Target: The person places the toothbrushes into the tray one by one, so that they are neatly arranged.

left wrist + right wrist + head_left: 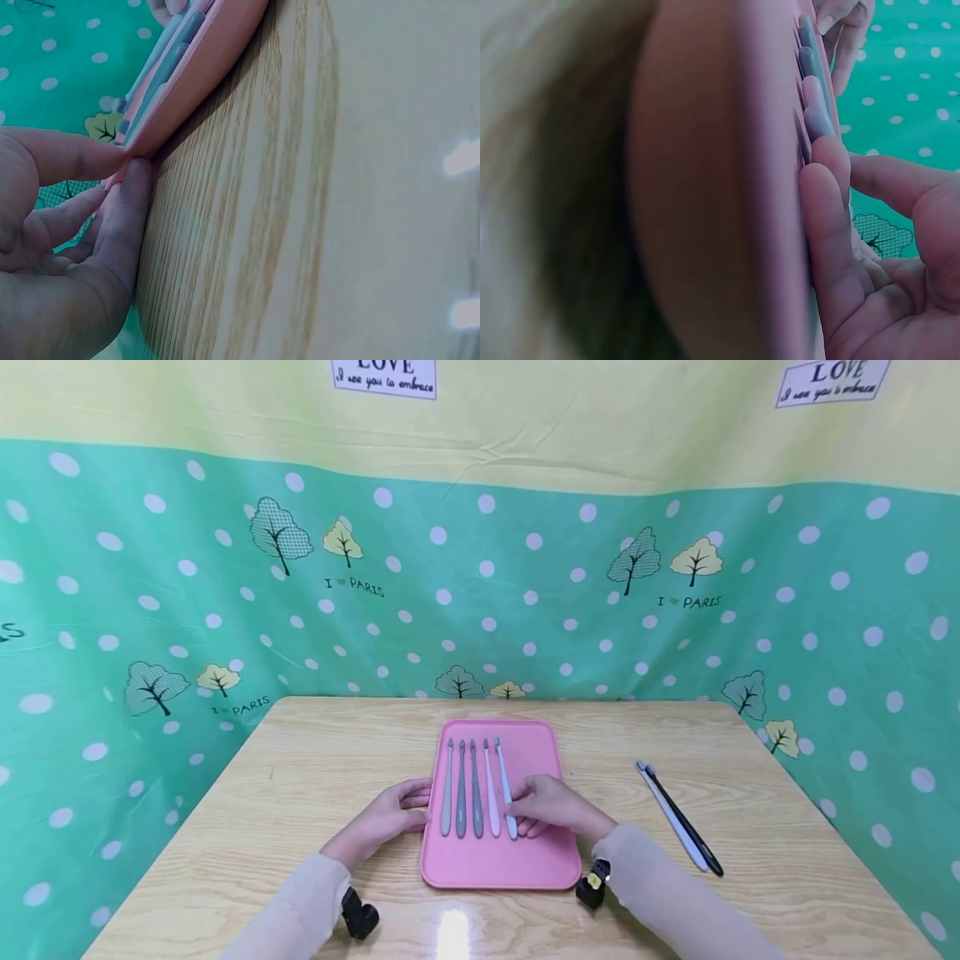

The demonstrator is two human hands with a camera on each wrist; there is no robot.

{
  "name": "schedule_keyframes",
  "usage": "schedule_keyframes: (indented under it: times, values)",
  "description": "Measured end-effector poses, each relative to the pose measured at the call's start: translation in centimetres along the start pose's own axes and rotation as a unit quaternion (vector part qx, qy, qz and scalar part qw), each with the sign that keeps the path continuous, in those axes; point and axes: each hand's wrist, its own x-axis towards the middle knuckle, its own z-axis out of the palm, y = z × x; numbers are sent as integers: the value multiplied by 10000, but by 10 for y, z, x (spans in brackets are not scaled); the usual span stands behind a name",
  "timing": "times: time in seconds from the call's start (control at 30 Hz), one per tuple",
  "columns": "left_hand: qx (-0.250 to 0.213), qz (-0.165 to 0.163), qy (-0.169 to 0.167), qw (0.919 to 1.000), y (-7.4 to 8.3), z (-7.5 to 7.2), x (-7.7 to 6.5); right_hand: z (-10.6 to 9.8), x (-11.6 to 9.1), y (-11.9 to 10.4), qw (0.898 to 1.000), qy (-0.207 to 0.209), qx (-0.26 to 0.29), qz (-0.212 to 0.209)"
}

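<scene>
A pink tray [502,867] lies on the table with a row of toothbrushes side by side, heads toward the back. From the left come a light grey toothbrush [446,802], two dark grey ones [461,802], a pink one [492,797] and a light blue toothbrush [504,770]. My left hand [390,817] pinches the tray's left rim [187,94] between thumb and finger. Over the tray's right half, my right hand [553,807] holds the light blue toothbrush near its handle end, thumb and fingers on either side of it.
To the right of the tray, a black toothbrush [686,822] and a pale lavender toothbrush [675,822] lie close together on the wooden table [337,735]. A green and yellow patterned cloth [487,610] hangs behind the table and along its sides.
</scene>
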Motion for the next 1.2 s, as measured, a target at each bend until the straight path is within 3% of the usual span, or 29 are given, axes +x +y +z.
schedule_keyframes:
  times: [1.2]
  values:
    - [84,22,59,9999,-3,5,-4,0,-2,2,9999,-93,-137,-39]
